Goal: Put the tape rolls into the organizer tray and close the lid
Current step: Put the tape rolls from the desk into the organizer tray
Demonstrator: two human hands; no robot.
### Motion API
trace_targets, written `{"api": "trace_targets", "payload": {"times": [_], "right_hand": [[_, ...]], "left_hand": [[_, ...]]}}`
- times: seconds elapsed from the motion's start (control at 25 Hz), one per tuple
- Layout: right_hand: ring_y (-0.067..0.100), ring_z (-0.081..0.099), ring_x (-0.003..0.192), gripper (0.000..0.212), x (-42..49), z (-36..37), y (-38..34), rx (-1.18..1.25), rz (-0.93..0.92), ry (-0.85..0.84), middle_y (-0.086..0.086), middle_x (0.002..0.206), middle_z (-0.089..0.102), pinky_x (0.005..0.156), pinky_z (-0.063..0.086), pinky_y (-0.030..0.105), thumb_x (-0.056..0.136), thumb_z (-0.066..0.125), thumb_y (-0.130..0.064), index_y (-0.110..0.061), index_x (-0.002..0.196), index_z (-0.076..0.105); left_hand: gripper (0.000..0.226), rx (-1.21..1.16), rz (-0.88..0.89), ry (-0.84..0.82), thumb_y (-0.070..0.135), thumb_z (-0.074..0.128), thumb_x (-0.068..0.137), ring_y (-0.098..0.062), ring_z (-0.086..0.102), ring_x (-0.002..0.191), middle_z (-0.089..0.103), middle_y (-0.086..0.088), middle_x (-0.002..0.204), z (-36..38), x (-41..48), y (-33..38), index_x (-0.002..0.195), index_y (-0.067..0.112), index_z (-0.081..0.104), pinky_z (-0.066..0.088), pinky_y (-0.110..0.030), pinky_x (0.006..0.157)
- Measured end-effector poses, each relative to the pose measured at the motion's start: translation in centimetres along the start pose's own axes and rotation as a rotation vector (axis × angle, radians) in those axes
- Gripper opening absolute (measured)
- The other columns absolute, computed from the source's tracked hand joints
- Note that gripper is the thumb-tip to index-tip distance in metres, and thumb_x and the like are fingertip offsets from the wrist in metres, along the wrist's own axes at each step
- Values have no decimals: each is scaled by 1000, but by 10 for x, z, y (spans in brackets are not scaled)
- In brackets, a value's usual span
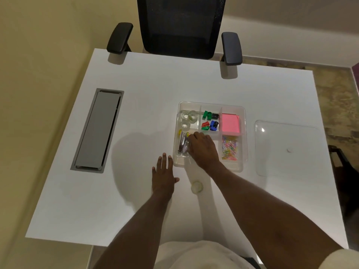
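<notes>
Inside tray (210, 104), three tape rolls (191, 115); one outside (196, 186); left hand (164, 175) spread, right (203, 147) unclear.

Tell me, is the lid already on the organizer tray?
No, the clear lid lies flat on the table, right of the open organizer tray.

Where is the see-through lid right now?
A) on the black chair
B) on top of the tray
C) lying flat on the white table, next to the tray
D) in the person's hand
C: the clear plastic lid lies flat on the white table, to the right of the open clear organizer tray.
</notes>
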State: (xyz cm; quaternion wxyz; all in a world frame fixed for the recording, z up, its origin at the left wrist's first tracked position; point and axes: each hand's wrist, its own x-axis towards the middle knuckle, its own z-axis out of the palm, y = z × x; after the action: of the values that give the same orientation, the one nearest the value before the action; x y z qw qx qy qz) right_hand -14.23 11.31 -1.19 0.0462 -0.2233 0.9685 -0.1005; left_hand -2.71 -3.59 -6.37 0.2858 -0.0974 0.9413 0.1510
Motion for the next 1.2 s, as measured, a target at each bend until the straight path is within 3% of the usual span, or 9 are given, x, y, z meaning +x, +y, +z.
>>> {"api": "trace_targets", "payload": {"times": [0.08, 0.32, 0.64, 0.92, 1.2], "right_hand": [[23, 64, 99, 30, -29, 6, 2, 54, -4, -11, 7, 109, 68, 88, 53, 37, 93, 64, -22, -12, 122, 62], [21, 64, 91, 20, -102, 23, 5, 160, 38, -35, 3, 102, 69, 82, 56, 36, 90, 70, -29, -16, 106, 67], [22, 53, 119, 62, -155, 45, 9, 179, 119, -316, 0, 137, 55, 101, 45, 35, 86, 70, -49, -20, 137, 50], [25, 56, 118, 57, -151, 52, -3, 198, 199, -309, 5, 134, 55, 97, 50, 35, 84, 76, -34, -16, 133, 52], [24, 61, 116, 60, -140, 40, -11, 335, 139, -145, 8, 136, 58, 99, 56, 37, 86, 75, -38, -13, 136, 53]], "left_hand": [[100, -1, 0, 5, 44, 64, 98, -28, -10, 161, -16, -8, 173, -1, -1, 1, 165, 17, -6, 14, -54, 130], [100, 11, 11, 30, 46, 63, 98, -28, -9, 162, -14, -8, 173, -1, -5, 2, 165, 17, -5, 13, -53, 131], [99, 56, 27, 41, 49, 59, 100, -29, -9, 161, -14, -9, 173, 0, -9, 1, 165, 15, -7, 16, -51, 131], [99, 64, 24, 32, 49, 59, 99, -29, -9, 161, -15, -9, 173, 1, -10, 1, 165, 16, -7, 15, -50, 131], [100, 51, 3, 15, 49, 60, 98, -28, -10, 161, -15, -8, 173, 5, -16, -6, 165, 17, -7, 13, -51, 131]]}}
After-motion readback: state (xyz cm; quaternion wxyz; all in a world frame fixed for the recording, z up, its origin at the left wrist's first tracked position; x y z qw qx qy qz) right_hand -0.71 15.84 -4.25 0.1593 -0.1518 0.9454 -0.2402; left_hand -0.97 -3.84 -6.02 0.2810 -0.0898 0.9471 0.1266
